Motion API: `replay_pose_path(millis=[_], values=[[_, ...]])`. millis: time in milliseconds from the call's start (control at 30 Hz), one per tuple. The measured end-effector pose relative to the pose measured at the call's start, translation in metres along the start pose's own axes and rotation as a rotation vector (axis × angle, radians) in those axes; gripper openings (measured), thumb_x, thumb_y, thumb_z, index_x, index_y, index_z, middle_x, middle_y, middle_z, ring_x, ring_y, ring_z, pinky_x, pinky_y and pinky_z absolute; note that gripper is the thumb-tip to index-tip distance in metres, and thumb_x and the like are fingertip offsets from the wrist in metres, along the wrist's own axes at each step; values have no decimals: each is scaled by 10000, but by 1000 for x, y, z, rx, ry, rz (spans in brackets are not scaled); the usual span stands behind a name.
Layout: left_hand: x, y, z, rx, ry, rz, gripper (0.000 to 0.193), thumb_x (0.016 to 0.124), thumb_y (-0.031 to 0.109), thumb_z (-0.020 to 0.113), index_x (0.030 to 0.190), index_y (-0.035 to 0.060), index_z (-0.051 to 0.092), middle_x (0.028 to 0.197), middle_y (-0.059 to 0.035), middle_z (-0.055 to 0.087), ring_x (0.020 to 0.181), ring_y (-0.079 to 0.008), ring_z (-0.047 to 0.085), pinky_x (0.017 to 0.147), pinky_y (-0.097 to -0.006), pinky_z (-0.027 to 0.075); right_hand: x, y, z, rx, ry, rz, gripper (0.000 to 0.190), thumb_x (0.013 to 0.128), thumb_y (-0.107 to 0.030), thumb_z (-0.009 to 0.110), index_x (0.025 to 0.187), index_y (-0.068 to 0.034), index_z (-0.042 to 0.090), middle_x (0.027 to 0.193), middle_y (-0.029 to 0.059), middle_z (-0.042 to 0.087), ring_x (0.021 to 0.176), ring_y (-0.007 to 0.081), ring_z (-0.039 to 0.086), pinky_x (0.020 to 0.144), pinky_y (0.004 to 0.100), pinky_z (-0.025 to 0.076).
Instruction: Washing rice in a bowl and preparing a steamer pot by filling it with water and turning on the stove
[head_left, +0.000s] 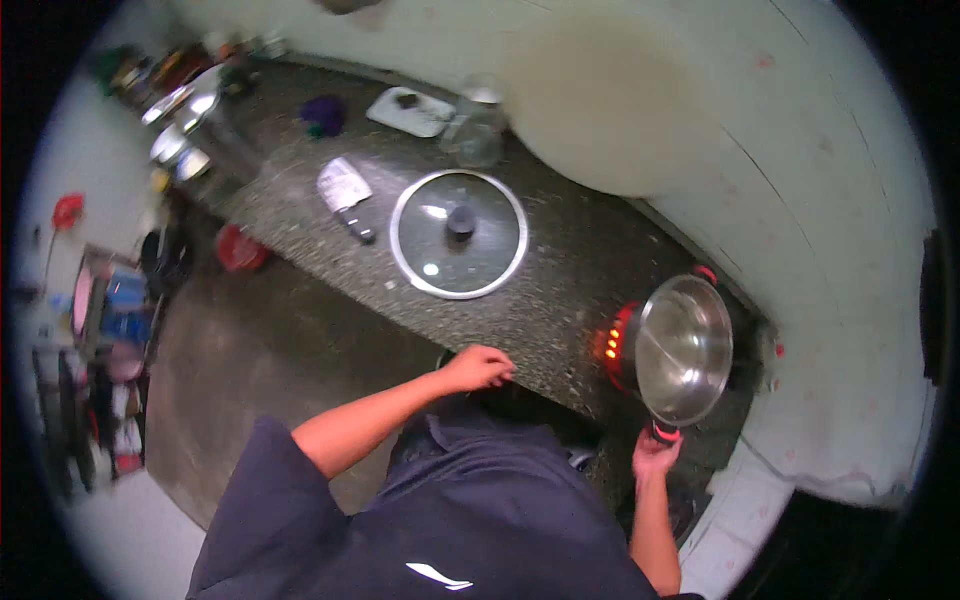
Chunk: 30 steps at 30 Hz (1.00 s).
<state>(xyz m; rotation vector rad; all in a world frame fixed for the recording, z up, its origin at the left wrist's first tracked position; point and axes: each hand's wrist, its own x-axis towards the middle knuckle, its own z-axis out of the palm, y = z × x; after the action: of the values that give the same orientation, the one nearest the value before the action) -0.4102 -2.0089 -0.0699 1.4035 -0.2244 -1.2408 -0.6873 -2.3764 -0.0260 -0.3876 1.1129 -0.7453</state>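
My right hand (656, 454) grips the near side handle, black and red, of a stainless steel pot (684, 349) at the right. The pot is tilted, and its inside faces me. Beside and partly behind it, a dark appliance (622, 345) shows glowing orange-red lights. My left hand (480, 369) hangs at the counter's front edge with its fingers curled; whether it holds anything small cannot be told. A round glass lid (487, 259) with a steel rim and black knob lies on the stone countertop (555, 300). Left of the lid lies a cleaver (346, 187) with a dark handle.
Along the wall stand a white tray (401, 112) with a dark item and a clear glass jar (480, 135). A purple thing (324, 115) lies farther left, near metal containers (202, 105). Below the counter's left part is a red container (240, 247); a cluttered rack (112, 315) stands far left.
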Motion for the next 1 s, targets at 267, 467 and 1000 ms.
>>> replay_pose_path(millis=[267, 467, 1000], values=[[-258, -199, -58, 21, 1126, -106, 162, 882, 153, 587, 888, 36, 698, 767, -48, 685, 687, -123, 636, 630, -291, 511, -59, 108, -25, -896, -291, 438, 74, 942, -113, 539, 951, -71, 599, 767, 55, 639, 622, 157, 628, 562, 277, 535], [-310, -238, 3, 43, 1187, -180, 180, 873, 186, 619, 937, 36, 695, 771, -65, 682, 664, -145, 642, 621, -316, 514, -133, 178, 49, -1382, -1233, 296, 112, 944, -32, 553, 1045, 7, 584, 796, 85, 645, 667, 132, 609, 606, 264, 515], [-453, -418, -111, -420, 1576, -98, 133, 892, 86, 593, 952, 30, 698, 772, -88, 690, 708, -185, 661, 687, -332, 521, -325, 526, 161, -1959, -1627, 139, 179, 909, -126, 594, 1029, -2, 640, 877, 86, 696, 755, 158, 669, 693, 309, 533]])
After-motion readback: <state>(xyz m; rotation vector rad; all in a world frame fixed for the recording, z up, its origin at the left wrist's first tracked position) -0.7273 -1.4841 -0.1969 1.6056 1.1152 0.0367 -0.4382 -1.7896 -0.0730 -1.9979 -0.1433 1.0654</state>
